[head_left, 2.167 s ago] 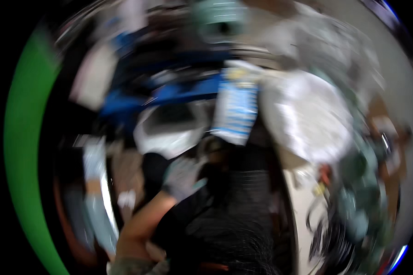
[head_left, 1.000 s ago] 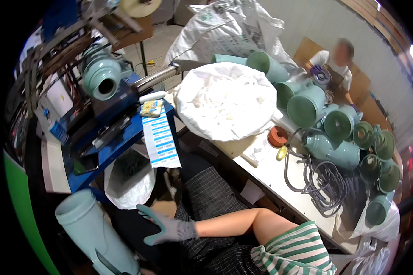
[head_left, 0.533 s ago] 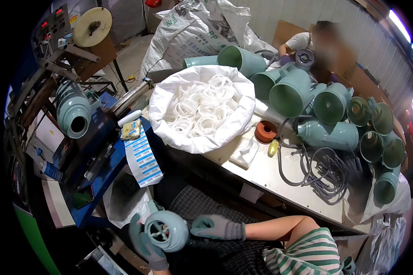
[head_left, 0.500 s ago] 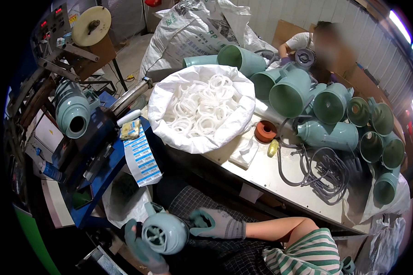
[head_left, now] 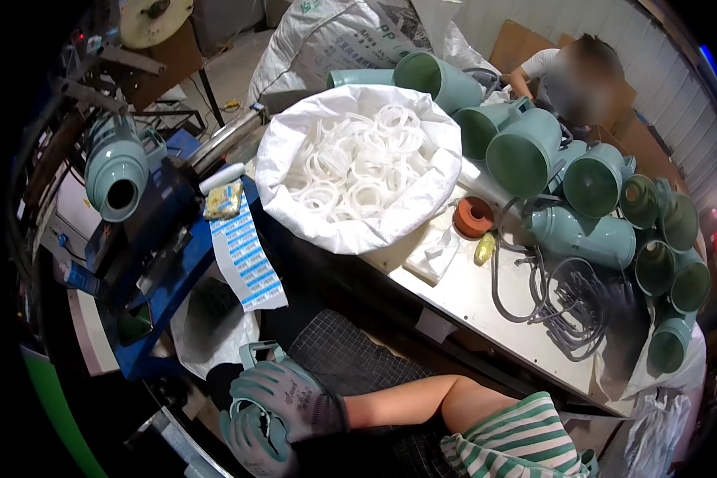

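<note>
In my lap lies a pale green thermos flask shell [head_left: 293,369], tilted, with its handle [head_left: 255,349] pointing away from me. My right hand [head_left: 291,398], in a grey glove with green fingers, lies across the shell, its fingers curled over it near the open end. My left hand [head_left: 251,446], in a matching glove, grips that end from the near left side. The gloves hide most of the shell and its opening.
A white sack of translucent rings [head_left: 358,171] stands ahead on the table. Several green shells [head_left: 522,159], grey tubing [head_left: 570,303] and an orange tape roll [head_left: 473,217] lie to its right. At left, another shell [head_left: 118,179] sits on a machine beside a label sheet [head_left: 247,259].
My right hand has moved left from beside the shell onto its top and open end. The shell's opening has become mostly covered. The whole view has shifted slightly.
</note>
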Available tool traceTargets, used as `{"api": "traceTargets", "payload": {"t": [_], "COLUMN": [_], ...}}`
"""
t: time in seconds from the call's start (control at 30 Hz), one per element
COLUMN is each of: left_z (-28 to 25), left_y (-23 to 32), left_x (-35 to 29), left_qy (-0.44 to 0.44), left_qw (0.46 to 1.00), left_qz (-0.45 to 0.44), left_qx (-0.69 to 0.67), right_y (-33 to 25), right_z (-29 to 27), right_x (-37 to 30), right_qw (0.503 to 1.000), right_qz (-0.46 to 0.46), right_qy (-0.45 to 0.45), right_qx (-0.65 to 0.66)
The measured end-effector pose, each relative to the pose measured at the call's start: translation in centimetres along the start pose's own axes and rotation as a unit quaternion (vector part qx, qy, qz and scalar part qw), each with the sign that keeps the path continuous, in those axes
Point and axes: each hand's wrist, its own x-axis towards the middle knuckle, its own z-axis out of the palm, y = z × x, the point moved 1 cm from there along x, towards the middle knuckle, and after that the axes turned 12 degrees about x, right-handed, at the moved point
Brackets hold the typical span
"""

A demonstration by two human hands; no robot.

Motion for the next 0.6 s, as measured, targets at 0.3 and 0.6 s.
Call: {"api": "traceTargets", "payload": {"t": [0.3,0.6], "left_z": [-3.9,-3.4], "left_y": [1.9,-0.1], "left_x": [1.9,1.0], "left_qy": [-0.024,-0.08], "left_qw": [0.983,0.958], "left_qz": [0.057,0.226], "left_qx": [-0.174,-0.154], "right_y": [-1.6,-0.9], "right_z": [-2.6,-4.5], "right_x": [-0.7,1.4], "right_qw": [0.991,0.977], "right_qz": [-0.127,-0.057], "right_qy": [0.046,-0.189], "right_qx": [0.004,0.085]}}
